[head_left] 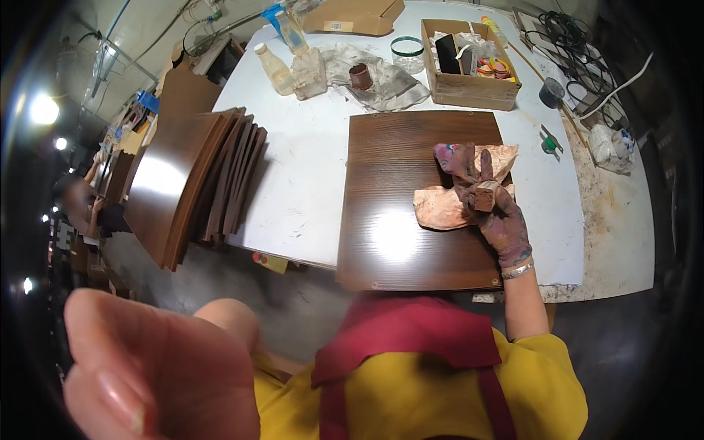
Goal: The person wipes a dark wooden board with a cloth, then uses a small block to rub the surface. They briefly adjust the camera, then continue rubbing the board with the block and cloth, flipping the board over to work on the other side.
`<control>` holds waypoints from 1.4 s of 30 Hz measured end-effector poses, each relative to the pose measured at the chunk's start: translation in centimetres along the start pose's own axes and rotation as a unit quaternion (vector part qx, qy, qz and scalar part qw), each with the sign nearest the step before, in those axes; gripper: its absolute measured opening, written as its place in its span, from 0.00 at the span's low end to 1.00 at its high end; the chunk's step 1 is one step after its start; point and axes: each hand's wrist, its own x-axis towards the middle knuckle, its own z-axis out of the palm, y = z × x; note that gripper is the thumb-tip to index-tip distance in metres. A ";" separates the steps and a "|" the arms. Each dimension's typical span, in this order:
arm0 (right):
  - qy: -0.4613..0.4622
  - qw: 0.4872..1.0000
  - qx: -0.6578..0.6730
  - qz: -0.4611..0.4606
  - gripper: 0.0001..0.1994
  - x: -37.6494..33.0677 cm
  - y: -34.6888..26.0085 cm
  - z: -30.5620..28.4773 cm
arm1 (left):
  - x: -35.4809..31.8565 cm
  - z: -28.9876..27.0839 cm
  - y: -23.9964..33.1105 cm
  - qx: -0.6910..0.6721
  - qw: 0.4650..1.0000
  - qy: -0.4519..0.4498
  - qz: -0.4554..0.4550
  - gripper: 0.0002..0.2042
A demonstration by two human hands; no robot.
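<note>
- My left grip point(163, 367), bare and close to the lens, hangs low at about seven o'clock; nothing shows in it, and I cannot tell if it is slack or clenched.
- The stack of brown boards point(172, 183) leans at ten o'clock, apart from the flat one.
- The single brown board point(392, 165) lies flat on the white table point(301, 176), two o'clock from my left grip; its side edges run roughly twelve to six, though I cannot judge its long axis.
- The stained cloth point(438, 209) bunches under my right grip, spreading toward nine and twelve o'clock.
- The small block point(485, 196) sits at the fingertips, above the board's right side.
- My gloved right grip point(504, 229) pinches that block and is the nearer hand; most of the board stretches toward nine o'clock from it.
</note>
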 end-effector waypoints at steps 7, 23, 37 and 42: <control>0.006 0.938 -0.347 -0.018 0.35 -1.0 0.1 -1.2 | 0.6 -1.6 -1.1 -0.377 0.894 0.086 0.227 0.07; 0.067 0.978 -0.194 0.030 0.21 -1.4 0.4 -0.2 | 0.1 8.6 1.8 -0.605 0.731 -0.294 0.119 0.06; 0.010 0.999 0.037 0.020 0.26 -0.7 0.4 -0.1 | -1.6 10.9 2.9 -0.644 0.685 -0.325 0.103 0.07; 0.005 1.000 0.017 0.000 0.27 -0.7 0.2 0.9 | -1.4 11.3 2.5 -0.647 0.678 -0.334 0.101 0.07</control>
